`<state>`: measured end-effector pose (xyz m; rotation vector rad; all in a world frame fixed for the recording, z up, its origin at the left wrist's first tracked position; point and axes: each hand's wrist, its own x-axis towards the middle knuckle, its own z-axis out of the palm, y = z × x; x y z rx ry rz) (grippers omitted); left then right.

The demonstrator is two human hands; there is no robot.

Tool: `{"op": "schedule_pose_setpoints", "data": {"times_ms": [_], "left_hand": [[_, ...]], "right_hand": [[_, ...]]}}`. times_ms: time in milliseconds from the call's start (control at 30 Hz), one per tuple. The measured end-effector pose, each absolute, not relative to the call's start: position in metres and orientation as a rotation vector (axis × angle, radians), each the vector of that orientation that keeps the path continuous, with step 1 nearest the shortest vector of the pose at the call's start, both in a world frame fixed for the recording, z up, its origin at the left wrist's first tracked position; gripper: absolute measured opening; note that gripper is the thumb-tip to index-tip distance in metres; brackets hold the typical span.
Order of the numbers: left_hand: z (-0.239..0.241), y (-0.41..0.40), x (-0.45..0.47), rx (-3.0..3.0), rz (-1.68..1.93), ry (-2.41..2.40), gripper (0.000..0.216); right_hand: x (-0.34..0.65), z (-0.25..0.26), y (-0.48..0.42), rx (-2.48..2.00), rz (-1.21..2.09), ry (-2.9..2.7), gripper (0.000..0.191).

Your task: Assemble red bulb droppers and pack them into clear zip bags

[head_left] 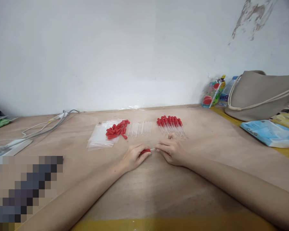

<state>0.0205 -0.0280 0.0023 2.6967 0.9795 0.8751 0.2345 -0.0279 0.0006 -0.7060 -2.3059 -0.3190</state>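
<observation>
My left hand (134, 158) pinches a red rubber dropper bulb (145, 150) above the table's middle. From the other side, my right hand (172, 152) grips a thin clear dropper tube (153, 149), whose end meets the bulb's open end; how far it sits inside is too small to tell. Beyond my left hand lies a heap of loose red bulbs (115, 130), partly on clear zip bags (96, 138). Bare clear tubes (139, 129) lie side by side in the centre. Past my right hand, droppers with red bulbs (169, 122) lie in a neat group.
Cables and a white power strip (16, 147) lie at the left. To the right are a blue-and-white packet (267, 132), a grey bag (260, 91) with a cord, and bottles (213, 93) against the wall. Yellow tape (144, 225) runs along the table's near edge.
</observation>
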Motion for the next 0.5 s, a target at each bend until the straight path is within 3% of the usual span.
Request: {"op": "schedule_pose_setpoints", "data": {"times_ms": [500], "left_hand": [[0.005,-0.029,0.021,2.710,0.862,0.928,0.016]], "right_hand": [[0.214,0.009,-0.034,-0.907,-0.211,-2.430,0.022]]}}
